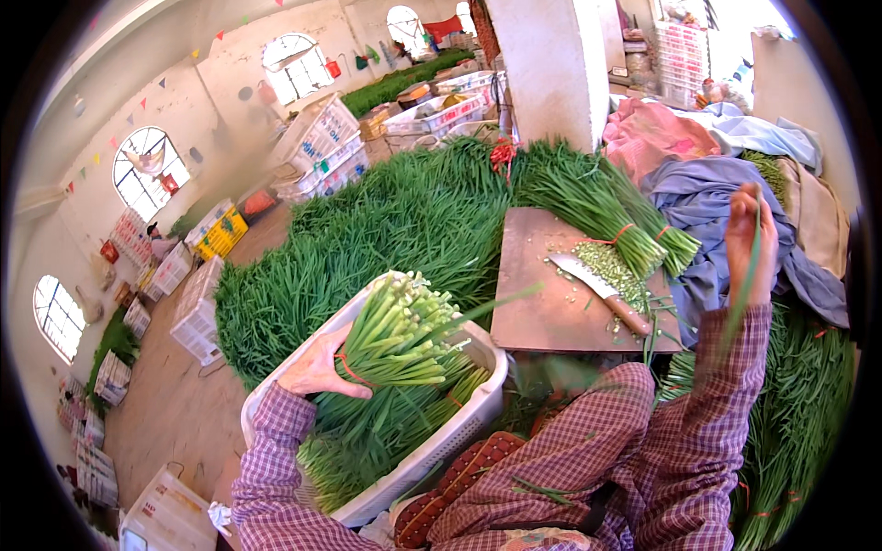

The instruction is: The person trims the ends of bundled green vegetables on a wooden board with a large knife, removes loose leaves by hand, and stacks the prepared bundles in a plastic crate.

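Note:
My left hand [317, 365] is wrapped round a bundle of garlic chives [400, 321] tied with a red band, its pale cut ends up. The bundle rests above more chive bundles [395, 441] inside a white plastic crate [491, 390]. Off to the right, my right hand [749, 239] is raised, pinching a loose chive blade [749, 266] that hangs down in front of my sleeve. Between my hands lies a brown cutting board [537, 294]. On it are a knife [602, 294] with a wooden handle, chopped stem bits [606, 264] and two banded chive bundles [634, 241].
A large heap of loose chives [367, 230] spreads beyond the crate. Blue cloth [689, 197] and pink cloth [652, 133] lie at the right, with more bundles [799, 404] below. White crates [322, 161] stand on the floor at left and back. A pillar [547, 73] rises behind.

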`<state>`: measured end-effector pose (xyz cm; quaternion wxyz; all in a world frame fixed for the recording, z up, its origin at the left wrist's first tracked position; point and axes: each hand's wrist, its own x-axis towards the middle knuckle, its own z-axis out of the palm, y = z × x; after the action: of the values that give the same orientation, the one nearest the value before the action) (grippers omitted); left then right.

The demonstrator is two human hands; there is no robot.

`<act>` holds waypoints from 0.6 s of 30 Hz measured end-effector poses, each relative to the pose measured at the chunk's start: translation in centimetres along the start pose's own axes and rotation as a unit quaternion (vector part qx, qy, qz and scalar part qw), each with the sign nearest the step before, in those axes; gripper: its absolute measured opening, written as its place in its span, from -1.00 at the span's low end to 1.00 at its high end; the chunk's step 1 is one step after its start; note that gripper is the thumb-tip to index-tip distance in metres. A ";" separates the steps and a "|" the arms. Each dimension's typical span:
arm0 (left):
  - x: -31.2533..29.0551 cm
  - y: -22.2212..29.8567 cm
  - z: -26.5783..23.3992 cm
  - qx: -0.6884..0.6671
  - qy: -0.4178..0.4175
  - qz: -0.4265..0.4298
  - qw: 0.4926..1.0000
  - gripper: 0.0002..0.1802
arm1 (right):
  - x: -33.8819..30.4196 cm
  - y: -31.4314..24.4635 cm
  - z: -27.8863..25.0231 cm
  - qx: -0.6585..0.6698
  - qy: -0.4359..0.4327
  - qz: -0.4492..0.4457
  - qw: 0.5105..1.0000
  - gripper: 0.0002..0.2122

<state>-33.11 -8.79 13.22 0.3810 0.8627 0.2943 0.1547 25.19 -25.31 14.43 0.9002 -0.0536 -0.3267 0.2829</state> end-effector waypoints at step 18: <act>1.6 -0.9 5.7 0.090 -0.051 0.015 0.994 0.06 | -17.7 15.6 9.0 -0.542 -0.393 0.068 0.740 -0.86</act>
<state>-29.38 -10.53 8.83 0.3135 0.9048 0.2739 0.0893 1.18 -22.71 7.21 0.4889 -0.4386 -0.7453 0.1149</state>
